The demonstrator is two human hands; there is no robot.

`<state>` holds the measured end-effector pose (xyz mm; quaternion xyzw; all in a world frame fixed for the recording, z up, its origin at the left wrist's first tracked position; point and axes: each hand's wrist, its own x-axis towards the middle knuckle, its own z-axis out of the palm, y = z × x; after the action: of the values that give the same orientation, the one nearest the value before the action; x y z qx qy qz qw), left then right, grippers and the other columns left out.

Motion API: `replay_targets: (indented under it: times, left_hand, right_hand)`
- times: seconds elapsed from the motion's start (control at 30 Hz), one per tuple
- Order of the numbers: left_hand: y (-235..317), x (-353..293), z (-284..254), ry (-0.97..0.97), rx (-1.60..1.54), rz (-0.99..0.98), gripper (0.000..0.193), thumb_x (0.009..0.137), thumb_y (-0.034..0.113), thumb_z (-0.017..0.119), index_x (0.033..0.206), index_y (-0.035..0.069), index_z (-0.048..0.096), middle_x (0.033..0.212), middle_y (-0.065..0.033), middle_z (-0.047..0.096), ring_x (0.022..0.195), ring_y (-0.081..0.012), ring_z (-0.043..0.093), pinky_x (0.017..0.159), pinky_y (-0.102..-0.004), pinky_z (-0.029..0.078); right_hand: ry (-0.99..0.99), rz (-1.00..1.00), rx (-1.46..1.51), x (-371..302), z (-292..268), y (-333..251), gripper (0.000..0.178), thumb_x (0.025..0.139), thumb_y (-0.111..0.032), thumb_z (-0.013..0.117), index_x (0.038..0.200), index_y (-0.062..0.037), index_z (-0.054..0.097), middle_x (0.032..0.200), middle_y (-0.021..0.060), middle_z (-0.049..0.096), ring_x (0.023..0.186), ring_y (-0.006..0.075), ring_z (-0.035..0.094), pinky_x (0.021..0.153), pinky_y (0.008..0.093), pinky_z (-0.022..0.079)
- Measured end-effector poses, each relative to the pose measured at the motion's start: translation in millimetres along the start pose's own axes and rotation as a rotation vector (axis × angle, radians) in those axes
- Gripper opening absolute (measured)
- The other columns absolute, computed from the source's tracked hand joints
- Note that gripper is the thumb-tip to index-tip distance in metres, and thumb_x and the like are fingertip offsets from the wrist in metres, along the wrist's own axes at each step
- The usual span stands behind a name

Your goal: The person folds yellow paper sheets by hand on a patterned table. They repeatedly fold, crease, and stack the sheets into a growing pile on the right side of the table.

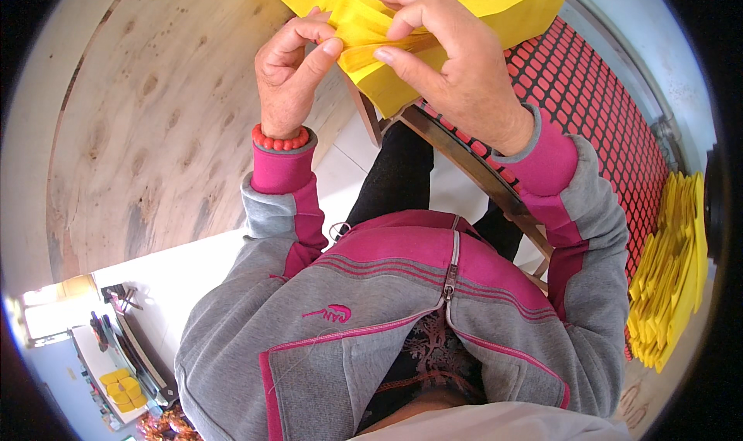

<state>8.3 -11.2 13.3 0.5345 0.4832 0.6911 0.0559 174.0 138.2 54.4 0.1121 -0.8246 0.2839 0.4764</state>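
A bright yellow, cloth-like piece with gathered folds lies at the top, partly over the tabletop's edge and a red-and-black patterned surface. My left hand, wearing a red bead bracelet, pinches its near-left folds between thumb and fingers. My right hand is at the same folds from the right. Its thumb and index finger are apart, with creased yellow layers between them, and its middle finger stretches over the top. Whether this is a bag or a flat cloth, I cannot tell.
A pale wooden tabletop fills the left. The red-and-black patterned surface runs down the right, with a wooden frame bar along its edge. A stack of folded yellow pieces sits at far right. Yellow pads show at lower left.
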Motion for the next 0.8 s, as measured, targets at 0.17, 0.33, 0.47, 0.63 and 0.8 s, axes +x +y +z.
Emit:
replay_targets:
  times: [0.17,0.33,0.47,0.63,0.8]
  left_hand:
    - [3.2,0.5,3.0,0.030,-0.008,-0.008,0.003,0.094,0.004,0.068,0.097,0.004,0.067,0.094,0.0009,0.068,0.100,-0.0127,0.063,0.121,-0.0453,0.029]
    - [2.4,-0.1,6.4,0.079,-0.045,-0.024,0.008,0.094,-0.002,0.066,0.100,0.003,0.065,0.097,0.0005,0.068,0.101,-0.0126,0.064,0.121,-0.0423,0.030]
    - [-0.8,-0.7,5.4,0.070,-0.082,0.009,0.011,0.093,-0.005,0.065,0.100,0.004,0.065,0.098,-0.0002,0.069,0.104,-0.0137,0.065,0.122,-0.0422,0.030]
    - [-1.3,-2.3,-4.5,-0.007,-0.054,0.025,0.015,0.089,-0.003,0.067,0.103,0.003,0.069,0.101,-0.0033,0.071,0.109,-0.0168,0.065,0.124,-0.0457,0.024]
    - [-5.2,-0.6,-7.4,-0.082,-0.007,0.098,0.016,0.088,-0.001,0.068,0.103,0.003,0.071,0.102,-0.0040,0.072,0.109,-0.0174,0.064,0.123,-0.0484,0.023]
  right_hand:
    - [-0.043,-0.115,-0.035,0.2,-4.3,1.5,0.020,0.083,-0.003,0.075,0.096,-0.0017,0.060,0.120,0.0261,0.064,0.102,0.0367,0.067,0.086,0.0370,0.054]
    - [-0.020,-0.112,-0.105,-2.0,3.6,9.2,0.012,0.088,-0.014,0.068,0.092,-0.0048,0.062,0.112,0.0162,0.069,0.096,0.0362,0.066,0.082,0.0432,0.053]
    - [-0.053,-0.097,-0.099,-3.6,3.9,11.2,0.010,0.088,-0.013,0.067,0.092,-0.0052,0.062,0.112,0.0167,0.069,0.096,0.0363,0.066,0.082,0.0435,0.053]
    - [-0.050,-0.075,-0.062,-3.9,3.1,9.4,0.010,0.088,-0.012,0.067,0.091,-0.0046,0.061,0.110,0.0172,0.069,0.096,0.0363,0.066,0.081,0.0438,0.053]
    - [-0.057,-0.061,-0.041,-3.2,4.2,7.9,0.011,0.088,-0.012,0.067,0.091,-0.0039,0.061,0.110,0.0173,0.069,0.096,0.0365,0.066,0.081,0.0438,0.053]
